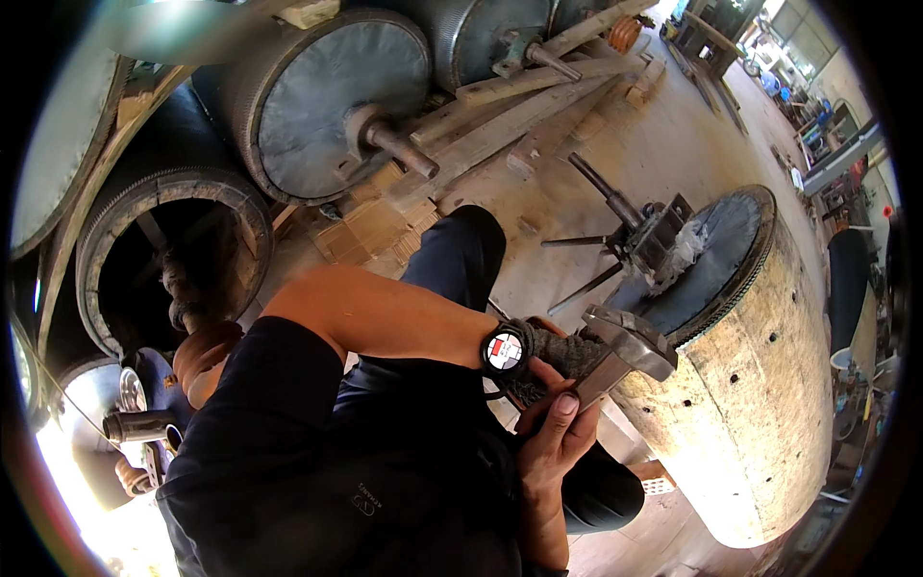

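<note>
My right hand point(556, 438), bare, is closed around the wooden handle of a hammer point(633, 348), thumb lying along the handle. The hammer's heavy steel head points away from me, toward the drum. My left hand point(562, 348) wears a dark grey knit glove, with a watch point(505, 352) on its wrist. It lies just behind the hammer handle, close to the right hand's fingers. Its own fingers are hidden behind the hammer. Just beyond stands a large pale drum point(740, 404) with small dark holes and a grey end disc point(711, 260).
A bearing block point(663, 236) with a shaft sits on the drum's end, rods sticking out beside it. Large dark drums point(336, 106) with end shafts line the left and back. Wooden beams point(529, 120) and cardboard point(370, 226) lie on the floor.
</note>
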